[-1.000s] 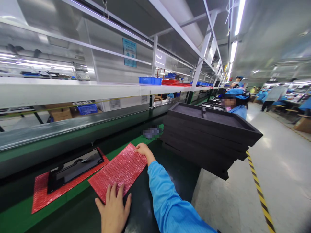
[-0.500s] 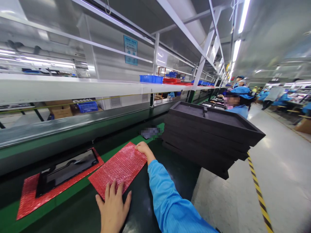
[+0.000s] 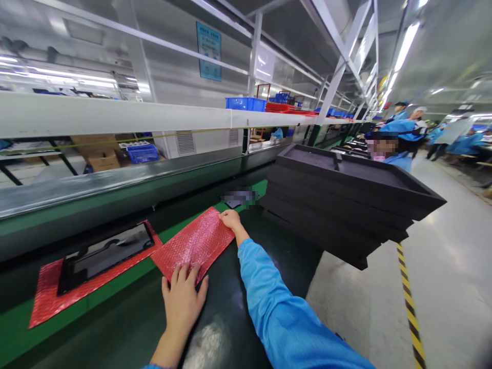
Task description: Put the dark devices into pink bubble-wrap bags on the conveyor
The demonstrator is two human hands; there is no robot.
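A red bubble wrap bag [image 3: 194, 241] lies at a slant over the dark near part of the bench and the green strip. My left hand [image 3: 184, 297] rests with spread fingers on its near edge. At the far right corner, my right hand [image 3: 231, 220] pinches the bag with its fingers closed. To the left, a flat black panel with a glossy screen [image 3: 107, 256] lies on another red bubble wrap sheet [image 3: 42, 300]. That sheet's right end is close to the bag's left corner.
A tall stack of black foam trays [image 3: 338, 205] stands at the right end of the bench. Behind the bag lies a small blurred object [image 3: 238, 197]. Blue bins [image 3: 246, 104] sit on the white shelf above. Co-workers in blue [image 3: 403, 133] are at the far right.
The camera view has shifted, so the scene sits higher in the picture. The bag has moved slightly, closer to the other sheet, with both hands still on it.
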